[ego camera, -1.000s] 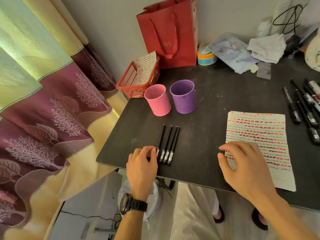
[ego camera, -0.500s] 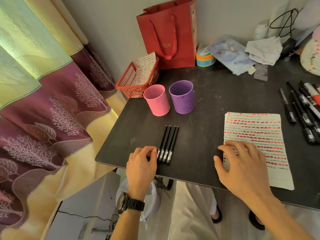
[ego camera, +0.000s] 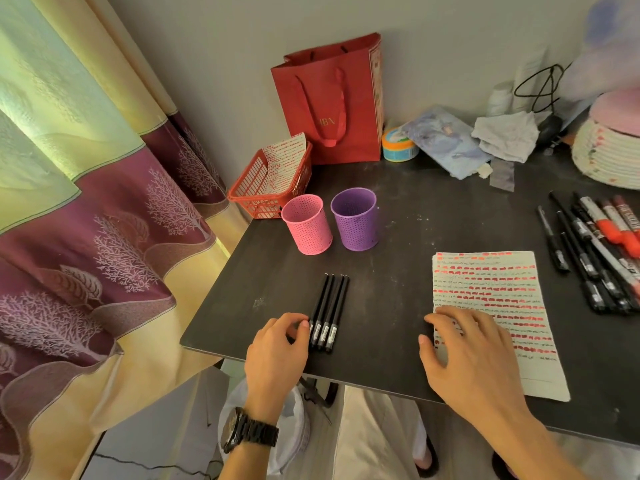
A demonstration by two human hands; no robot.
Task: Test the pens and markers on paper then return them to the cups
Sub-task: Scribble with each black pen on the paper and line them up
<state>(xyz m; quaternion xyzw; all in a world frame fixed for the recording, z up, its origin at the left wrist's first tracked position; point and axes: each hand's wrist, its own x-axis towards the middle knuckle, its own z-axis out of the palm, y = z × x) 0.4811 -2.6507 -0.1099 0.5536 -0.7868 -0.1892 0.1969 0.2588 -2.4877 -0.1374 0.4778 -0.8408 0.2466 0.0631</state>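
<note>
Our left hand (ego camera: 277, 344) is resting loosely curled, fingertip touching four black pens (ego camera: 329, 310) lying lower centre, gripping nothing; our right hand (ego camera: 474, 355) is pressing flat on the paper (ego camera: 491, 282) lower right.

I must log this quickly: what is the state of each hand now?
Left hand: curled fingers touch the black pens; a grip cannot be told.
Right hand: open, fingers spread, resting on the paper.
</note>
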